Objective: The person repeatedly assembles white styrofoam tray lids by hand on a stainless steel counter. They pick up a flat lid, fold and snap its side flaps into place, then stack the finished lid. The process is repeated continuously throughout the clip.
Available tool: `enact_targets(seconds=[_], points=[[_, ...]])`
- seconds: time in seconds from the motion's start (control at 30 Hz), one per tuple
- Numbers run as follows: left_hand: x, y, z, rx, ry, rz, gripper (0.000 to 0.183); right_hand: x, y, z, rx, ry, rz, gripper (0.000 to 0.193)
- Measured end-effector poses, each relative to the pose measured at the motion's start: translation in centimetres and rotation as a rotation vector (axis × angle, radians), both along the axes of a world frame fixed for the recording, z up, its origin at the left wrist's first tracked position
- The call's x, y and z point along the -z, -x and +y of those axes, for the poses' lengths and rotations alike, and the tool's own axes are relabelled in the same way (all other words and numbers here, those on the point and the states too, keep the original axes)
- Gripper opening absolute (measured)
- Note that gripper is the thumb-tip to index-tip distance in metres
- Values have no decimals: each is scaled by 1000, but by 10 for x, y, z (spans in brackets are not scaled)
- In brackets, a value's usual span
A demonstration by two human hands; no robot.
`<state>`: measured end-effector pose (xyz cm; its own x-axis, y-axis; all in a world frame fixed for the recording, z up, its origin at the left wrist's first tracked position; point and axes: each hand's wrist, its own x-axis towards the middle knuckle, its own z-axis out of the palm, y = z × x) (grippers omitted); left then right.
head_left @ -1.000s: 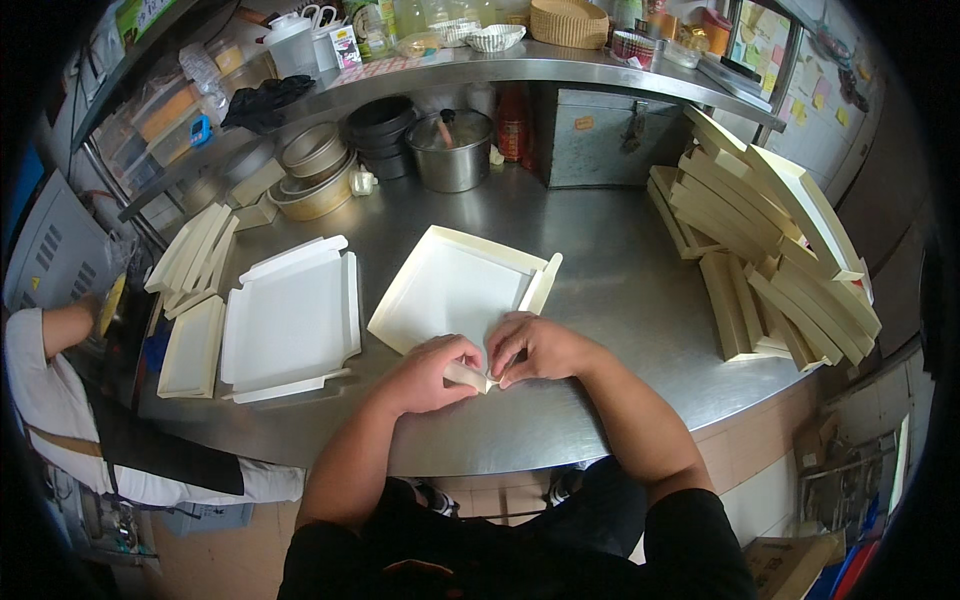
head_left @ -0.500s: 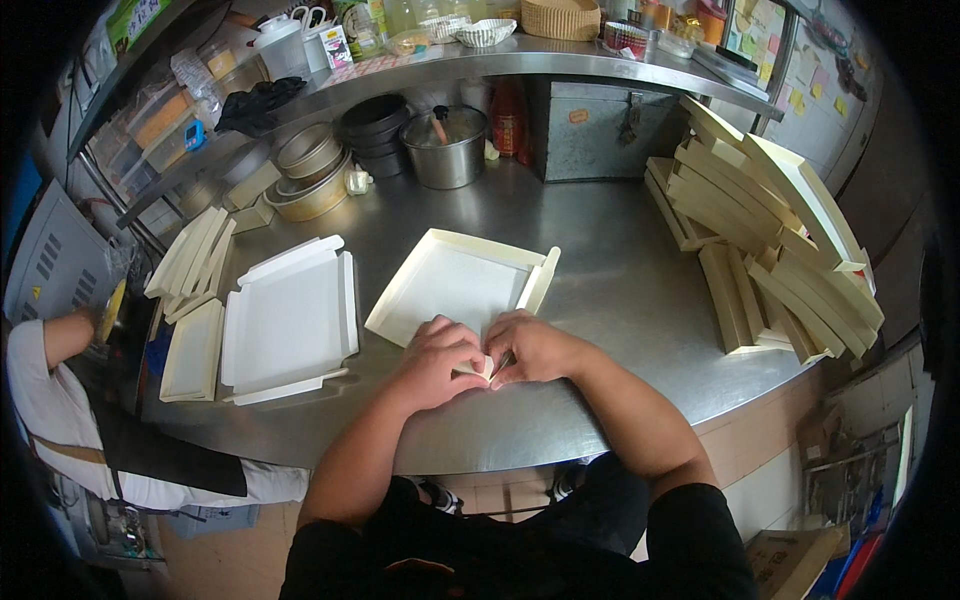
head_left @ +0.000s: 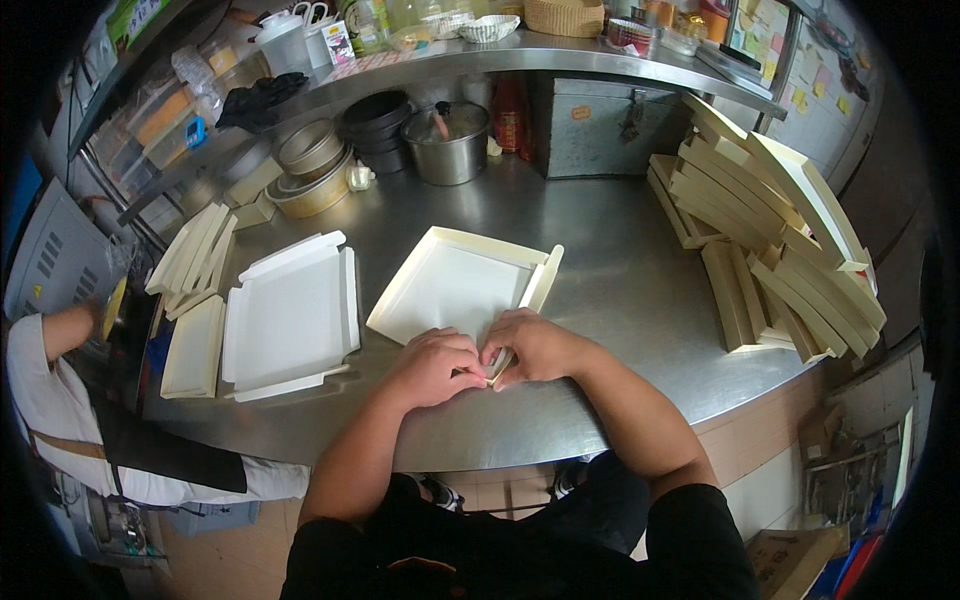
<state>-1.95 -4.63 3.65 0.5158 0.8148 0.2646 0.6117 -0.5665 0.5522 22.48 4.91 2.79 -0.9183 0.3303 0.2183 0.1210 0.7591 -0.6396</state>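
on steel tbl (head_left: 615,285), l hand (head_left: 437,367) & r hand (head_left: 537,346) fingers (head_left: 508,376) pinching cream box (head_left: 450,283) corner, shelf (head_left: 560,62) behind, tiled flr (head_left: 728,448)

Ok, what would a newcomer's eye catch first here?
First, the cream tray mid-table, its near corner held by the left hand and right hand. Next, the jumbled pile of cream trays at the right end of the steel table. Then the white tray with projecting flaps, left of the cream one.
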Motion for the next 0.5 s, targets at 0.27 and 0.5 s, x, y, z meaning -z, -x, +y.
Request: enact_targets(seconds=[0.27,0.5], points=[[-8,-2,-4,43,16,11,11,-3,1,-4,66,23,15,46],[-9,-2,-4,31,103,88,11,-5,0,-4,31,-36,44,42]])
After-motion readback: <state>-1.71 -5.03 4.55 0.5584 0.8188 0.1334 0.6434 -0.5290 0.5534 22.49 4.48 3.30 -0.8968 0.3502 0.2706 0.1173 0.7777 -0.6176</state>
